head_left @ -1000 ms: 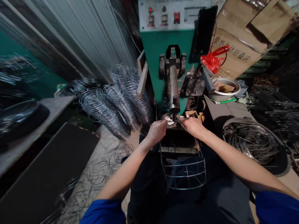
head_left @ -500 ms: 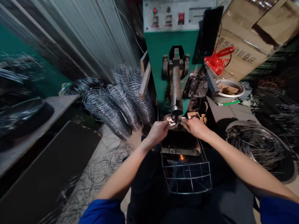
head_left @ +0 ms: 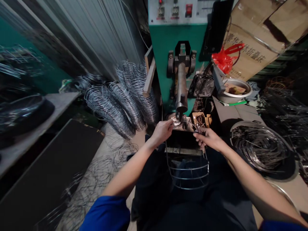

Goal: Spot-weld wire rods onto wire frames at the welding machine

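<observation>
A wire frame [head_left: 189, 178] with curved crossbars hangs above my lap, below the electrode arm [head_left: 182, 88] of a green machine [head_left: 160, 45]. My left hand [head_left: 163, 131] is closed on the frame's upper left end, just left of the electrode tip. To the right of the tip, my right hand [head_left: 208, 138] is closed around the frame's upper right wire, palm turned inward. Fingers hide the exact grip points. A small bright work seat [head_left: 176, 120] shows under the electrode.
Stacks of wire rings [head_left: 110, 110] stand on the floor at left. On the right lie a round tub of bent wires [head_left: 261, 147] and a metal bowl [head_left: 234, 93]. A small cardboard box [head_left: 199, 118] sits behind my right hand. Loose wires [head_left: 96, 173] litter the floor.
My right hand has drawn back from the electrode, down and to the right. The wire frame's lower end has turned and risen a little. Orange sparks below are gone.
</observation>
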A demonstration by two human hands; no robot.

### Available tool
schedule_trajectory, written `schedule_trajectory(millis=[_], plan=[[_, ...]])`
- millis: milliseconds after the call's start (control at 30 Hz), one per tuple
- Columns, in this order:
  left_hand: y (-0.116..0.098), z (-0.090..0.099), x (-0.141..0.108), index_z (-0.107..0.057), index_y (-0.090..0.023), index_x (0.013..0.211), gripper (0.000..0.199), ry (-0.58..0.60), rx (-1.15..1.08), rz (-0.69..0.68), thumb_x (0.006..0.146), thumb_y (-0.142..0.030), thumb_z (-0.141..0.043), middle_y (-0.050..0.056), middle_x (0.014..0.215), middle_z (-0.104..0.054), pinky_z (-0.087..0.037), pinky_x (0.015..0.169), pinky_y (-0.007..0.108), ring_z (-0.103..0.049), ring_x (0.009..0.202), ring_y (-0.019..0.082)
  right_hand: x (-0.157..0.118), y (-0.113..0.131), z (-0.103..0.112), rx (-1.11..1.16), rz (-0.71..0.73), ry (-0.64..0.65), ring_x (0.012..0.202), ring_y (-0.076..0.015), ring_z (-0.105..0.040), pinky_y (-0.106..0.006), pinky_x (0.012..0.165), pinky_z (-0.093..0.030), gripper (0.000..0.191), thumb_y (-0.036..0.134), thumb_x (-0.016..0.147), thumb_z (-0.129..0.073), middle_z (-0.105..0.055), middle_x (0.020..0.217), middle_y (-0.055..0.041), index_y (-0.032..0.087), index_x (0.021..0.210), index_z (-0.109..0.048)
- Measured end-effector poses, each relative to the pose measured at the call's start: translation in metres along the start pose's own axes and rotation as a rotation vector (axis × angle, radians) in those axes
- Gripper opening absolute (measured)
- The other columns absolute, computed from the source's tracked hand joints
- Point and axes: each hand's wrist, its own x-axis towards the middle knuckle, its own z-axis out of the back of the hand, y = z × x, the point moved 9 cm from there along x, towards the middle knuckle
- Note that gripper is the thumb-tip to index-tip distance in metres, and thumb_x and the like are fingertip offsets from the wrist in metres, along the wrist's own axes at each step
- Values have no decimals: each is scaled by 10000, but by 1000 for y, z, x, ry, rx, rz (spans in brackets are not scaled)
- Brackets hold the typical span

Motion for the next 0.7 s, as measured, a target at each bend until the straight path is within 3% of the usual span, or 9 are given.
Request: schedule_trajectory(millis=[100, 167, 267, 367, 467, 533, 600, 633, 700], plan=[[13, -1, -26, -665, -163, 1057, 223, -29, -295, 127, 910, -303, -573, 17, 763, -642, -424, 631, 230, -590, 648, 134, -26, 0, 5, 5, 124, -144, 474, -128, -581, -222, 427, -470, 446, 613, 835, -627, -609, 661, -8, 183, 805, -514], [31, -13, -65, -556, -203, 1276, 480, -93, -684, 327, 859, -419, -655, 35, 945, -669, -485, 693, 255, -639, 751, 151, -46, 7, 15, -70, 196, -280, 480, -127, -585, -213, 443, -451, 379, 557, 893, -583, -601, 643, 7, 183, 849, -549], [49, -65, -146, -394, -260, 1396, 774, -137, -1121, 722, 765, -558, -730, 107, 1199, -634, -527, 753, 318, -683, 947, 223, -77, 24, 29, -217, 302, -486, 505, -112, -555, -211, 510, -434, 307, 471, 955, -527, -567, 604, 27, 189, 843, -577], [19, -127, -197, -412, -255, 1367, 877, 45, -1569, 910, 664, -632, -778, 181, 1307, -588, -545, 764, 391, -672, 1046, 320, -98, 33, 30, -267, 391, -608, 575, -114, -553, -221, 599, -454, 292, 437, 974, -515, -590, 670, 14, 191, 829, -574], [-15, -142, -195, -513, -207, 1276, 670, 59, -1743, 856, 735, -504, -773, 174, 1321, -592, -538, 757, 338, -694, 928, 239, -110, 17, 29, -223, 412, -591, 684, -146, -617, -239, 677, -503, 275, 456, 972, -530, -645, 792, -15, 194, 921, -597], [-21, -138, -182, -561, -177, 1205, 559, -32, -1719, 830, 732, -362, -795, 110, 1100, -683, -529, 706, 296, -661, 712, 142, -124, -10, 35, -265, 400, -522, 844, -201, -664, -289, 784, -539, 322, 501, 927, -600, -687, 949, -52, 206, 1053, -621], [-17, -137, -175, -592, -151, 1125, 536, -100, -1663, 845, 657, -242, -837, 6, 790, -656, -502, 628, 253, -572, 558, 88, -151, -50, 60, -344, 336, -536, 996, -271, -663, -376, 882, -546, 475, 565, 852, -673, -686, 1101, -84, 234, 1188, -614], [-14, -139, -176, -602, -140, 1084, 544, -108, -1634, 866, 611, -217, -857, -26, 699, -611, -478, 587, 234, -543, 527, 81, -170, -74, 83, -361, 265, -612, 1000, -295, -670, -416, 876, -556, 517, 595, 844, -661, -690, 1102, -92, 250, 1225, -604], [-6, -146, -182, -605, -132, 1032, 573, -98, -1574, 899, 542, -219, -889, -39, 650, -580, -431, 536, 214, -533, 519, 87, -226, -116, 139, -425, 72, -968, 847, -335, -697, -457, 682, -574, 452, 658, 900, -518, -712, 944, -116, 276, 1095, -658]])
